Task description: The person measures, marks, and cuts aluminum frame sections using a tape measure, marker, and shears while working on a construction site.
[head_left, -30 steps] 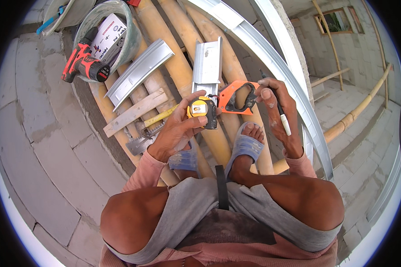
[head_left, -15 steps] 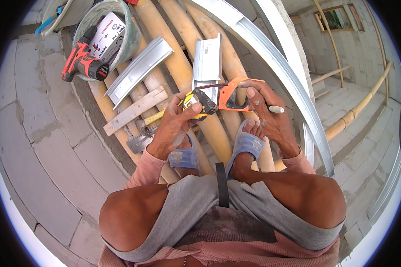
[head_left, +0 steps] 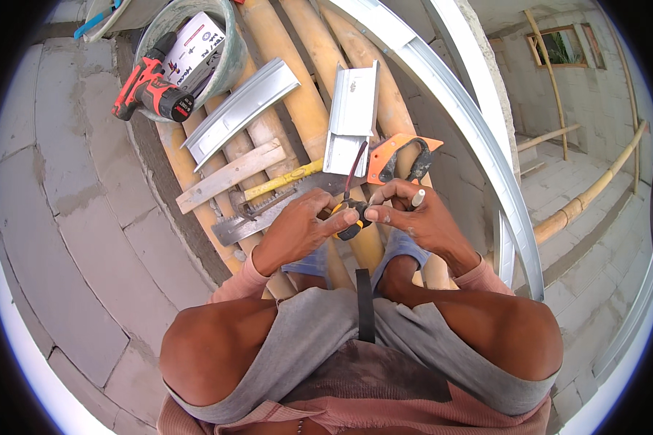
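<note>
My left hand (head_left: 308, 223) is closed around a yellow and black tape measure (head_left: 351, 220) above my knees. Close against its right side, my right hand (head_left: 426, 223) has thumb and forefinger pinched together at the tape measure. A white marker (head_left: 418, 198) sticks up between my right hand's fingers. Beyond the hands lies a handsaw, its orange handle (head_left: 384, 156) on the bamboo poles and its blade (head_left: 233, 230) reaching left under a yellow-handled hammer (head_left: 289, 178). A short silver metal channel (head_left: 354, 98) lies ahead of the tape measure.
Another metal channel (head_left: 239, 112) and a wooden strip (head_left: 228, 176) lie on the bamboo poles (head_left: 297, 94). At the far left, a red cordless drill (head_left: 152, 90) hangs on a bucket (head_left: 232, 65). Long metal profiles (head_left: 471, 127) curve along the right, beside a drop to a lower floor.
The saw has been let go and now lies on the poles. My right hand has come down and left to the tape measure, which my left hand has brought nearer my body.
</note>
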The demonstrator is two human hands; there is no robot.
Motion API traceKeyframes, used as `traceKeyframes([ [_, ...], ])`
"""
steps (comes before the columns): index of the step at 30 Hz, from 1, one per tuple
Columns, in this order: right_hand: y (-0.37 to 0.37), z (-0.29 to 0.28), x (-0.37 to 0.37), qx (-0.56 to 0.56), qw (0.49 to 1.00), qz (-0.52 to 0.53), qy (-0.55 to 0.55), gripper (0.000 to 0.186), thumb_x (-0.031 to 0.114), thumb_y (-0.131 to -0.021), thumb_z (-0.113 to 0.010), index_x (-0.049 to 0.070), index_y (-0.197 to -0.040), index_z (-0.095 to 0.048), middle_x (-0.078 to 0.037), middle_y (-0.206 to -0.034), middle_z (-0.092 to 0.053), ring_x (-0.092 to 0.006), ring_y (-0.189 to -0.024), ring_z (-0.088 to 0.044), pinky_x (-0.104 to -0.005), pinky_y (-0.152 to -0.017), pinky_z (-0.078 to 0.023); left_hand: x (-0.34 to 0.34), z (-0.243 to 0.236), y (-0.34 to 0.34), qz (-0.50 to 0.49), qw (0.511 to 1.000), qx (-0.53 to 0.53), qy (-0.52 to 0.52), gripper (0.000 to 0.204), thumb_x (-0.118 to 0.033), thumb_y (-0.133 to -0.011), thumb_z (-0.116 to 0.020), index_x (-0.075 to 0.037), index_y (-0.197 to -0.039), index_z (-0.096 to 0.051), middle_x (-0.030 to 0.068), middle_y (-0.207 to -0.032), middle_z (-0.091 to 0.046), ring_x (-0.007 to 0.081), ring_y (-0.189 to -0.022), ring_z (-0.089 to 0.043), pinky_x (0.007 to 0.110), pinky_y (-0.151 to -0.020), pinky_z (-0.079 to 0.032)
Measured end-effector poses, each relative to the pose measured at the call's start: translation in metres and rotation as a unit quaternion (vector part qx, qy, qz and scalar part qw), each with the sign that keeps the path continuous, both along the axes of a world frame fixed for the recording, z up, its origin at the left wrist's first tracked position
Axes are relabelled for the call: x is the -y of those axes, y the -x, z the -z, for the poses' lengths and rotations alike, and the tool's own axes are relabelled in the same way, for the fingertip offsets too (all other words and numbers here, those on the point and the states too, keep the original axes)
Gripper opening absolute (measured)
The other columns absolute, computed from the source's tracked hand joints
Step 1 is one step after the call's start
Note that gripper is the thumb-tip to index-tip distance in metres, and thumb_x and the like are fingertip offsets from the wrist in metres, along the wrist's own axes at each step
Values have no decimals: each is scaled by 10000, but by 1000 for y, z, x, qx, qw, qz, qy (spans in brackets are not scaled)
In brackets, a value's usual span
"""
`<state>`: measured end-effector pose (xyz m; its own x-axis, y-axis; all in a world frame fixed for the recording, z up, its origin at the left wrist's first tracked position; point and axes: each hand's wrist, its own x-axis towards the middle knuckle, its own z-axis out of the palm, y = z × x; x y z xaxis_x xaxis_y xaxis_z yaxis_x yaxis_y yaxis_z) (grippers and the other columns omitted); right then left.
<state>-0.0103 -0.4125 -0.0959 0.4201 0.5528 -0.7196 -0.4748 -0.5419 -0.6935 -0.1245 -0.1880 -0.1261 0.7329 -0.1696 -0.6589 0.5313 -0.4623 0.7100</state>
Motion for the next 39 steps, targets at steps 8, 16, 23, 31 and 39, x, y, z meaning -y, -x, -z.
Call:
traceKeyframes([
  [8,6,13,-17,-39,995,34,-85,228,278,-956,-761,64,-1031,-736,40,-854,-642,-40,-761,-521,-230,-704,-410,2,-11,2,-31,975,204,76,633,-522,-1011,-580,-4,-1373,-550,194,-1127,-679,316,-1065,-659,414,-926,-498],
  [16,-57,-1,-78,-156,987,-29,-36,364,363,-934,-754,11,-978,-668,72,-638,-453,-37,-559,-347,-234,-526,-310,-100,-21,33,-49,990,-126,-37,553,-467,-979,-569,-9,-1286,-611,250,-1054,-689,326,-950,-673,412,-844,-511],
  [23,-96,-28,-128,-140,976,-150,77,284,285,-949,-717,17,-976,-628,58,-644,-466,-36,-508,-303,-248,-470,-246,-171,-49,107,-144,978,-138,-55,349,-306,-995,-570,-67,-1220,-688,97,-1004,-695,175,-901,-602,316,-833,-498],
  [31,-111,28,-203,31,944,-319,80,326,309,-980,-673,-1,-1080,-657,-13,-806,-576,-56,-568,-358,-247,-503,-269,-208,-8,135,-216,965,10,-148,350,-345,-1013,-591,-80,-1209,-708,150,-1030,-725,237,-844,-623,358,-821,-504],
  [39,-167,69,-208,289,885,-346,115,369,345,-995,-642,-8,-1082,-708,-20,-763,-599,-120,-594,-484,-281,-540,-395,-245,33,70,-164,957,35,-237,391,-372,-1003,-550,-66,-1189,-707,206,-1041,-729,384,-930,-677,452,-869,-513],
])
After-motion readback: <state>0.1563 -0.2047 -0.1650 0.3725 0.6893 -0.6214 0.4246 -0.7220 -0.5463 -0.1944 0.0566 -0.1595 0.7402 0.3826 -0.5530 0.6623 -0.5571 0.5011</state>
